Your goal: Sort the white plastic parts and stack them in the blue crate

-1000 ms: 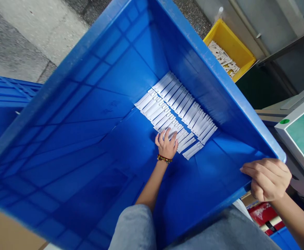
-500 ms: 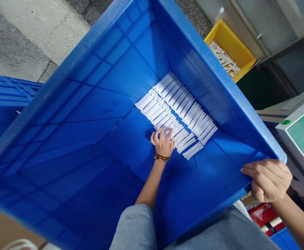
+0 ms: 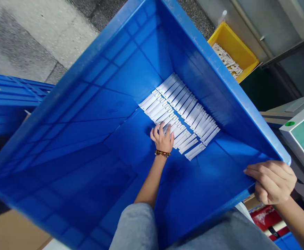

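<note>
Now the left hand (image 3: 162, 139), open, has barely shifted, its fingertips resting on the rows of white strips (image 3: 185, 116) on the floor of the blue crate (image 3: 219, 70), whose rim the right hand (image 3: 273, 182) grips.

Your head-worn camera looks forward and down from close above, straight into a blue crate (image 3: 89, 114), with your left hand (image 3: 162, 139) and right hand (image 3: 273, 182) near in frame and a yellow bin (image 3: 235, 45) beyond the crate.

No legible text or labels
</note>
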A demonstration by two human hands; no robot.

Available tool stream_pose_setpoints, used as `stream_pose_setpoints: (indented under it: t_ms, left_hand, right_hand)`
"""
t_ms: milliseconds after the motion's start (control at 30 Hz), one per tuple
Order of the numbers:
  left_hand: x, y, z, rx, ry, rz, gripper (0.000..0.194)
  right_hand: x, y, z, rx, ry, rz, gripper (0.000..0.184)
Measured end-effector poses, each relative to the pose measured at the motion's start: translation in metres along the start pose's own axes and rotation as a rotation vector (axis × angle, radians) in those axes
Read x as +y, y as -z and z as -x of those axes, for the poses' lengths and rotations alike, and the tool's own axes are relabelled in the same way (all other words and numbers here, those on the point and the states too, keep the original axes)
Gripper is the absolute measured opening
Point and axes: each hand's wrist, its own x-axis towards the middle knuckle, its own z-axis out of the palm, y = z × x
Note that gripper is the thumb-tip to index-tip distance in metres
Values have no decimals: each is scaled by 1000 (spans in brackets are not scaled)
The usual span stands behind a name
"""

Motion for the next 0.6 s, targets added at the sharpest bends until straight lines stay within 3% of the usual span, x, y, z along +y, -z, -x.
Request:
stream_pose_setpoints:
  t_ms: [600]
  left_hand:
    - [-7, 4, -19, 65, 38, -22, 47]
  right_hand:
    - [-1, 0, 5, -9, -19, 8, 26]
